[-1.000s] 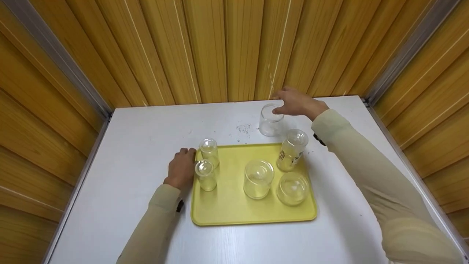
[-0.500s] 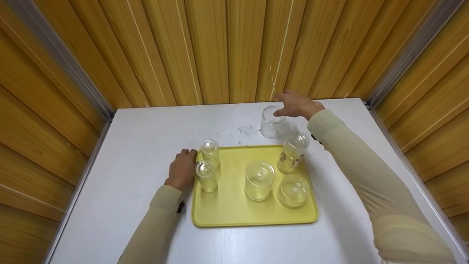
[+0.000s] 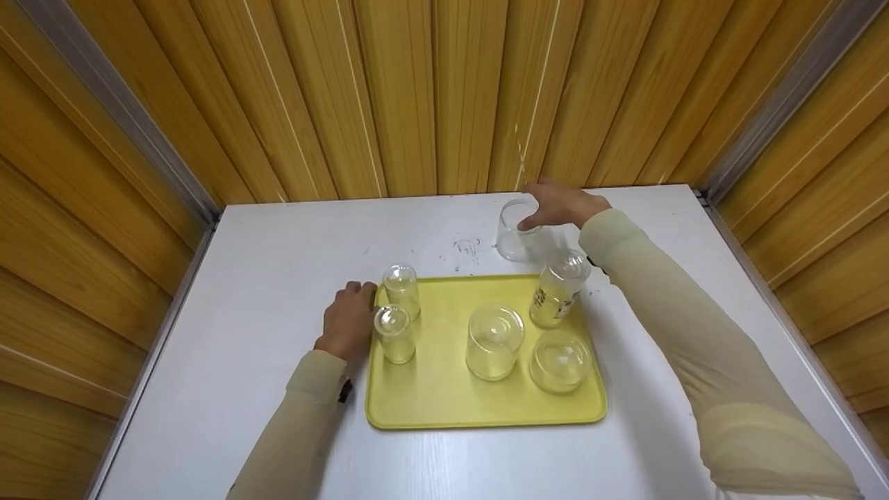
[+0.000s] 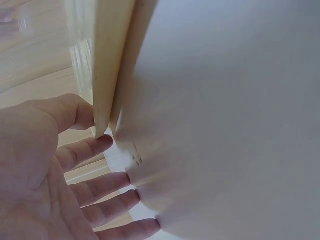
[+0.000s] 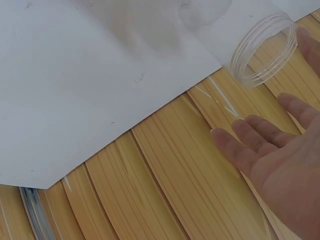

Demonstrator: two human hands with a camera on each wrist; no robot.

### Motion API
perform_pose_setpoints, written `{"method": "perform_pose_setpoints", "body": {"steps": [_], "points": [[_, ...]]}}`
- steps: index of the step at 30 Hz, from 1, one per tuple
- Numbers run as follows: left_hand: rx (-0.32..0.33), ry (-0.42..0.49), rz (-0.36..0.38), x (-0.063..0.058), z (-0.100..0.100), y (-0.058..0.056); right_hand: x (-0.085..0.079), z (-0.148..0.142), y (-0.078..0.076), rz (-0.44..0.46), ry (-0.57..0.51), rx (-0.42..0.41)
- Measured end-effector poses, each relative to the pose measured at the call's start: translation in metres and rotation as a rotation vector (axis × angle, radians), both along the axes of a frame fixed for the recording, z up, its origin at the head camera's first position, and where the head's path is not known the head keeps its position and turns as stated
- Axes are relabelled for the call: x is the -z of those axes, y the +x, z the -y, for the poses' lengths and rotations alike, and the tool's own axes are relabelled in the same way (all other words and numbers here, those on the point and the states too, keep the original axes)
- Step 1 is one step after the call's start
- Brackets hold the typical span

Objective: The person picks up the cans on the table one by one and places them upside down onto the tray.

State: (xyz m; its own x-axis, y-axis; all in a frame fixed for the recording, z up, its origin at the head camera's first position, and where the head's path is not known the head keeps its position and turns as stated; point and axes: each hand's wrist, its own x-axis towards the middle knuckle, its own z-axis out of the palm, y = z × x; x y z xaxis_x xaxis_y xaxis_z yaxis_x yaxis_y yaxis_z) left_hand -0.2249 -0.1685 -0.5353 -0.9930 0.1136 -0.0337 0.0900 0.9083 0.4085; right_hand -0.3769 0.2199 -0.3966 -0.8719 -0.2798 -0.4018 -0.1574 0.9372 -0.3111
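My right hand (image 3: 561, 204) reaches over a clear jar (image 3: 512, 239) at the back of the white table, its thumb close by the rim. In the right wrist view the jar's threaded mouth (image 5: 262, 50) shows beside the thumb, and the other fingers (image 5: 262, 132) are spread apart from it. My left hand (image 3: 347, 318) rests at the left side of a yellow tray (image 3: 444, 410). The left wrist view shows its thumb (image 4: 80, 112) touching the tray's rim (image 4: 111, 65), the index fingertip close under the rim's end and the other fingers fairly straight.
Two narrow clear jars (image 3: 396, 340) stand along the tray's left side. On its right half are a wide clear jar (image 3: 494, 347), a low one (image 3: 560, 364) and a tall printed one (image 3: 555, 295). Wood-patterned walls (image 3: 403, 104) close off the back and sides.
My right hand has come down a little and its fingers are lower around the clear jar. The view has shifted slightly; the left hand and tray keep their places.
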Motion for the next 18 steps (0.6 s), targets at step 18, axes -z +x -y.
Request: {"method": "perform_pose_setpoints", "body": {"steps": [18], "points": [[-0.007, 0.007, -0.018, 0.004, -0.001, 0.003, 0.014, 0.007, -0.001, 0.036, -0.013, 0.006]]}}
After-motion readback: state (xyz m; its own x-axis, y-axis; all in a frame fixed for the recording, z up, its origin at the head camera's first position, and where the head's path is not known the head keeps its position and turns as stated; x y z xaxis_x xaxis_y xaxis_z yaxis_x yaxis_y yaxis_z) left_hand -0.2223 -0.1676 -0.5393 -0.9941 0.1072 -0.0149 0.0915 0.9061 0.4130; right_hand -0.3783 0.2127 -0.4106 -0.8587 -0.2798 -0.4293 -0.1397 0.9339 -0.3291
